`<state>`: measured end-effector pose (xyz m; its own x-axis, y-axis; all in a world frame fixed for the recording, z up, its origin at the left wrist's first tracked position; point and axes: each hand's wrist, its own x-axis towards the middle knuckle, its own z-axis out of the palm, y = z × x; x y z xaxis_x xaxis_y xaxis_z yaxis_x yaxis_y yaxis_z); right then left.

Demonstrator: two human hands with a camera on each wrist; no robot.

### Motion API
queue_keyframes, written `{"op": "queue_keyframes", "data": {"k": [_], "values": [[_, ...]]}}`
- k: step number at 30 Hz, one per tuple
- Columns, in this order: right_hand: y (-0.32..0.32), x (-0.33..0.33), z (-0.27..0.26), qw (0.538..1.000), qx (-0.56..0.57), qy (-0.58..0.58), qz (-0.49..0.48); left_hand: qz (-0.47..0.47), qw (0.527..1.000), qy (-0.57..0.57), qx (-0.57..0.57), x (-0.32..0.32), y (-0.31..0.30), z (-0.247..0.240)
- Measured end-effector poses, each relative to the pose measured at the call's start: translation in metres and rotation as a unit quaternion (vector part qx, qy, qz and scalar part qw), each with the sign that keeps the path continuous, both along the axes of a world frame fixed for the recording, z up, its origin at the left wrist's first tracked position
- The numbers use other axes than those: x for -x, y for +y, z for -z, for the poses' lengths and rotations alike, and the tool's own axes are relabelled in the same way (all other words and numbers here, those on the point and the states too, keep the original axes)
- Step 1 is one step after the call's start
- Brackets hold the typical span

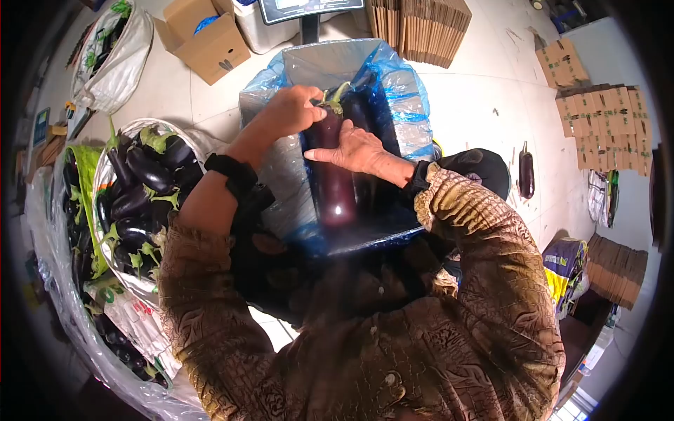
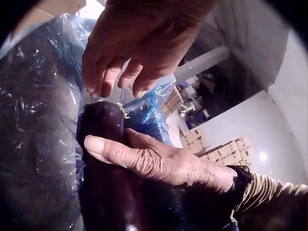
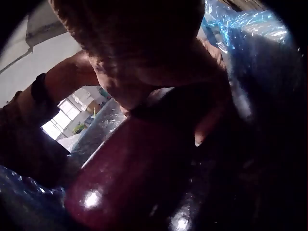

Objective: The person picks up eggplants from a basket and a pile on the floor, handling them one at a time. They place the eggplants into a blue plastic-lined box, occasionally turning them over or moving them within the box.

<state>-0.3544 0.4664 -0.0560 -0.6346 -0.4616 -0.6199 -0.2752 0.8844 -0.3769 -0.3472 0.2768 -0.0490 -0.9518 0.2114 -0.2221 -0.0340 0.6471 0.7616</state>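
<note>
1. Inside blue plastic liner [image 1: 411, 116]: lg. purple eggplant [image 1: 335, 186], darker eggplant [image 1: 358, 112] alongside.
2. R hand [image 1: 358, 151] wide, thumb straight across lg. one.
3. L hand [image 1: 284, 112] loosely bent w/ fingers apart @ stem end; can't tell if touching.

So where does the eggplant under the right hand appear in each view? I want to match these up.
Head: the eggplant lies just left of centre, its stem end toward the top.
Left wrist: the eggplant is lower left, stem end up.
Right wrist: the eggplant fills the lower middle, its glossy blunt end at lower left.
Shared landmark: the right hand, across it in all three.
</note>
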Motion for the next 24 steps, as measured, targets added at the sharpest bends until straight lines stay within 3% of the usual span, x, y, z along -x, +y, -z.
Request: {"op": "queue_keyframes", "data": {"k": [4, 8, 9, 11, 13, 15, 16, 18, 24], "values": [[0.003, 0.0, 0.002, 1.0, 0.014, 0.016, 0.019, -0.012, 1.0, -0.01, 0.022, 0.001, 0.0, -0.022], [0.025, 0.016, -0.017, 0.989, 0.06, -0.126, 0.048, -0.008, 0.999, -0.016, 0.04, -0.002, 0.002, -0.045], [0.03, 0.017, -0.018, 0.989, 0.056, -0.13, 0.052, -0.01, 0.999, -0.015, 0.041, 0.0, 0.001, -0.04], [0.04, 0.002, -0.003, 0.996, 0.086, -0.012, -0.01, -0.02, 0.998, -0.01, 0.058, 0.009, 0.002, -0.015], [0.04, -0.008, -0.012, 0.994, 0.074, -0.065, -0.049, -0.017, 0.998, 0.012, 0.065, 0.014, 0.013, 0.007], [0.039, -0.015, -0.007, 0.995, 0.092, -0.04, -0.019, -0.026, 0.979, -0.027, 0.2, 0.019, 0.035, 0.018], [0.041, -0.014, -0.01, 0.995, 0.094, -0.042, -0.016, -0.052, 0.978, -0.05, 0.197, 0.019, 0.046, 0.026], [0.049, -0.008, -0.017, 0.958, 0.15, -0.217, 0.11, -0.119, 0.968, -0.082, 0.205, 0.016, 0.069, 0.037], [0.067, 0.003, -0.012, 0.949, 0.18, -0.221, 0.132, -0.103, 0.983, -0.051, 0.143, 0.012, 0.058, 0.03]]}}
